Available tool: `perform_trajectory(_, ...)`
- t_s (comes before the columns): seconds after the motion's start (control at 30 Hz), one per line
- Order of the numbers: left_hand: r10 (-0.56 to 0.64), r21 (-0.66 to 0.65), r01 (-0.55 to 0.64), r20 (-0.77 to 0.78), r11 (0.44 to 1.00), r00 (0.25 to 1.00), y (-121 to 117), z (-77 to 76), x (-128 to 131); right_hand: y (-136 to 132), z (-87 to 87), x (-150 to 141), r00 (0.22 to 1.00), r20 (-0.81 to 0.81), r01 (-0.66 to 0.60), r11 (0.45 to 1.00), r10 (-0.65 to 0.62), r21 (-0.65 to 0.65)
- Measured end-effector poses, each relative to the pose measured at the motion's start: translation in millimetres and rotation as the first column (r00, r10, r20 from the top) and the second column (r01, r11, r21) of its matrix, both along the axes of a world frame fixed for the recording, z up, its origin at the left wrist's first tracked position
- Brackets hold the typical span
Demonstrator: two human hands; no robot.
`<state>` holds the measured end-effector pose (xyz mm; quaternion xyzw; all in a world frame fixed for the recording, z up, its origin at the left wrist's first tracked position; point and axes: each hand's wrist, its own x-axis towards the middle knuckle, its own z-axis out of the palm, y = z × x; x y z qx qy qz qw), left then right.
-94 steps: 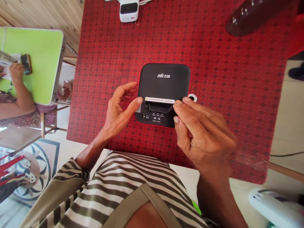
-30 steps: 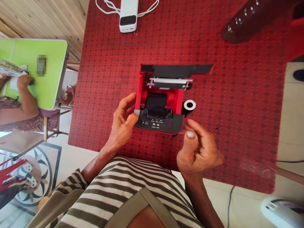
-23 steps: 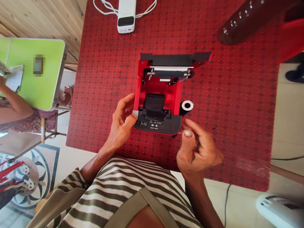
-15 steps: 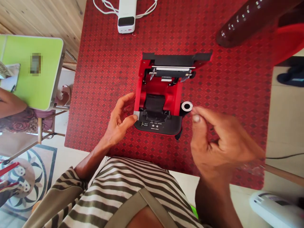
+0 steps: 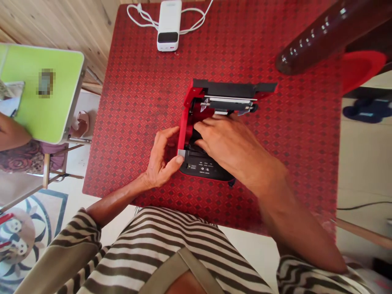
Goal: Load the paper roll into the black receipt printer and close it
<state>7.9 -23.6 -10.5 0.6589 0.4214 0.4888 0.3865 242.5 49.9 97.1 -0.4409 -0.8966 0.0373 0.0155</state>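
A red and black label printer stands on the table with its lid raised, showing rollers and a white strip inside. My left hand steadies its left side, thumb on the grey front corner and fingers along the red wall. My right hand reaches down into the open compartment, fingers curled and partly hidden. Something black shows between thumb and forefinger; what it is, I cannot make out. The hand covers most of the compartment and the printer's right wall.
A white power bank with a white cable lies at the back of the red patterned table. A dark, shiny tube-like object leans in from the back right. To the left is a green table, with another person's arm beside it.
My right hand has moved left from beside the printer into its compartment. The small roll with a white core that it touched is no longer visible. My left hand stays on the printer.
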Motion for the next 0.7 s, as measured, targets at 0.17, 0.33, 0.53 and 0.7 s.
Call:
perform_trajectory(0.17,0.0,-0.008,0.0,-0.004,1.0,1.0,0.4,0.0,0.4,6.7,1.1,0.9,0.999,0.015,-0.031,0.997,0.032,-0.066)
perform_trajectory(0.33,-0.02,0.02,0.02,-0.014,1.0,1.0,2.6,0.9,-1.6,6.4,11.0,5.1,0.996,-0.07,0.039,0.994,-0.046,-0.105)
perform_trajectory(0.53,-0.03,-0.001,0.03,-0.008,1.0,1.0,2.9,0.4,-2.3,-21.1,31.9,33.9,0.94,-0.339,0.037,0.999,-0.024,0.034)
perform_trajectory(0.7,-0.01,-0.041,0.012,0.049,0.999,0.999,1.9,-3.1,-0.9,-37.8,38.2,80.2,0.672,-0.724,0.214,0.977,-0.155,-0.01)
